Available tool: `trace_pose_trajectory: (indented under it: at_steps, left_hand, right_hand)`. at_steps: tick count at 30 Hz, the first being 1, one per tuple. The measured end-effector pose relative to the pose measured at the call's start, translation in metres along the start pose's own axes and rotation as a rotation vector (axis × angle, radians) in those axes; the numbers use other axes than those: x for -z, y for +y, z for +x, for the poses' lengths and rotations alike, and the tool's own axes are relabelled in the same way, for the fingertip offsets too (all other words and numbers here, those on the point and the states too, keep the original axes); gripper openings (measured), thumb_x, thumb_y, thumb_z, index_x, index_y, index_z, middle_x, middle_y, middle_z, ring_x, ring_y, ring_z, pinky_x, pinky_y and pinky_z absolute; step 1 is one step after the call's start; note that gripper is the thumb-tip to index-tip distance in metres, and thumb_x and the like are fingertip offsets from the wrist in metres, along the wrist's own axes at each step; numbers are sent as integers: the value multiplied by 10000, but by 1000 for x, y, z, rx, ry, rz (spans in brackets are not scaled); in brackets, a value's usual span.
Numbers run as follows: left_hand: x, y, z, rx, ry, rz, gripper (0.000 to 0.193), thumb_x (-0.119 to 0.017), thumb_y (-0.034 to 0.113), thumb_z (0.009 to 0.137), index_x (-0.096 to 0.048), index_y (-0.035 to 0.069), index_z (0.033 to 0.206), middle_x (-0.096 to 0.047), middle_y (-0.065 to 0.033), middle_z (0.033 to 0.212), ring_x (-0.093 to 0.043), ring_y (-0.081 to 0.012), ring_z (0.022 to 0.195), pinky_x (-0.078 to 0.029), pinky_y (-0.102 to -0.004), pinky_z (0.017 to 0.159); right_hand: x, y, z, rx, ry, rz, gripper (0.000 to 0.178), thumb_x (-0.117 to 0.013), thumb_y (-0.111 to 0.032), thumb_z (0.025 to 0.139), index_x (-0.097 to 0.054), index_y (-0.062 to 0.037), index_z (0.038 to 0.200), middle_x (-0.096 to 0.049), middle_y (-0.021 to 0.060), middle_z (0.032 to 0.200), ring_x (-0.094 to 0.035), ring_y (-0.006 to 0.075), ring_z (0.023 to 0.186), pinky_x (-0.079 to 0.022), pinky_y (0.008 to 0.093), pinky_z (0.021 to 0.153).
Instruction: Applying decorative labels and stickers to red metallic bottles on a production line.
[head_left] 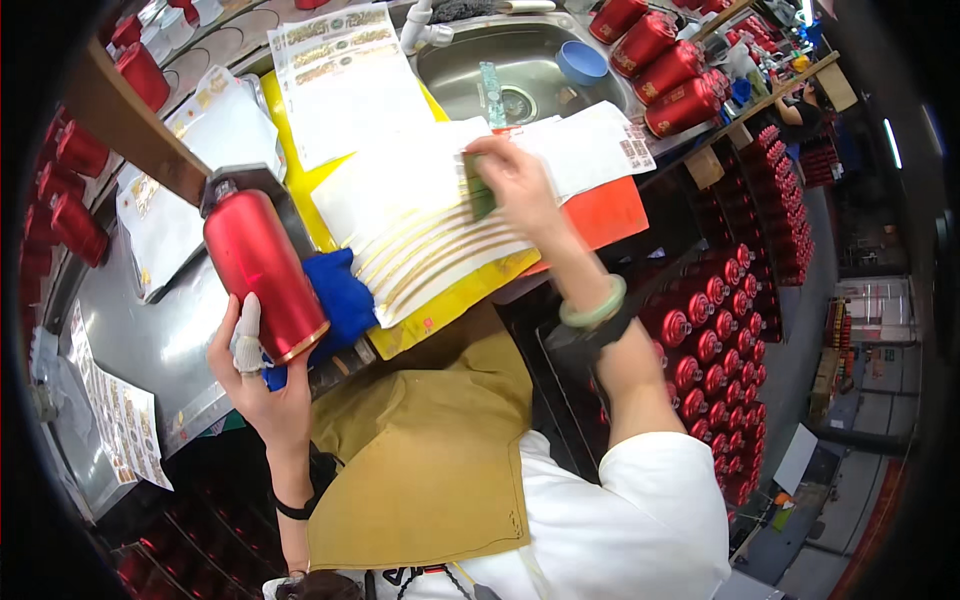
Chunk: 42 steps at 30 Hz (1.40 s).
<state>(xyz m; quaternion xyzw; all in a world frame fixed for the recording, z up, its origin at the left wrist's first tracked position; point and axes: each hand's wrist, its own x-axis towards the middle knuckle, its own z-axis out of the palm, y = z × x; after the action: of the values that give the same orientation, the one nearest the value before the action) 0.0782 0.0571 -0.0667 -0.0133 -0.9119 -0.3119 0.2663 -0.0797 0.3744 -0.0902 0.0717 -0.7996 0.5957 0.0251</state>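
Observation:
My left hand (262, 365), one finger in a white cover, grips the base end of a glossy red metal bottle (262, 270). The bottle lies tilted, its neck toward a dark holder (245, 180), with a blue cloth (338, 290) beside it. Over the white sheets my right hand (520, 190), slightly blurred, pinches a dark green flat piece (479, 187); its exact kind is unclear. Beneath it lies a white sheet with curved gold strips (440, 262), on a yellow board (440, 307). A pale green bangle circles my right wrist.
A steel sink (455, 75) with a blue bowl (582, 62) is behind the sheets. Red bottles (680, 100) line its right side, and many more (710, 350) stand lower right. An orange-red board (612, 215) lies under sheets. A wooden post (150, 115) rises at left.

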Motion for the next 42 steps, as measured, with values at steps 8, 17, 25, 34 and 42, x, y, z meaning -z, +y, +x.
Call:
trace_pose_trajectory:
  at_steps: [8, 17, 25, 34, 42]
  left_hand:
    - [1, -3, -2, 1, -16, 33, 751, -863, 11, 697, -606, 64, 1401, -536, -145, 1403, -543, -310, 1237, -417, -399, 1060]
    - [1, -3, -1, 7, -44, 92, 689, -822, 15, 724, -603, -6, 1377, -533, -146, 1404, -541, -319, 1234, -418, -400, 1059]
    - [7, -5, -2, 5, -42, 87, 685, -824, 15, 705, -625, 15, 1360, -557, -163, 1390, -558, -339, 1216, -423, -411, 1070]
    - [-2, -6, 11, 100, 48, -61, 890, -929, 170, 679, -505, -10, 1441, -491, -179, 1455, -517, -346, 1310, -439, -402, 1072]
    - [0, -19, -5, 173, 6, -282, 914, -920, 159, 707, -467, -5, 1484, -547, -226, 1447, -552, -348, 1330, -469, -405, 1078]
  right_hand:
    - [202, 61, 62, -134, 279, -1329, 251, -643, -131, 896, -785, -187, 1095, -657, 163, 1034, -651, 307, 1023, -536, 435, 882]
    - [239, 88, 132, -110, -226, -1041, 351, -703, -157, 886, -741, -174, 1235, -585, 180, 1158, -602, 330, 1103, -499, 391, 971]
    - [213, 113, 191, -316, -445, -844, 252, -778, -255, 843, -751, -28, 950, -730, 55, 851, -646, 163, 809, -515, 325, 769]
    - [126, 97, 199, 89, -77, -1230, 228, -689, -269, 900, -745, -79, 1012, -721, 183, 1008, -693, 370, 964, -540, 471, 800]
    - [-57, -102, 79, 484, -342, -629, 118, -686, -116, 925, -633, -20, 968, -583, 134, 884, -605, 288, 744, -483, 382, 697]
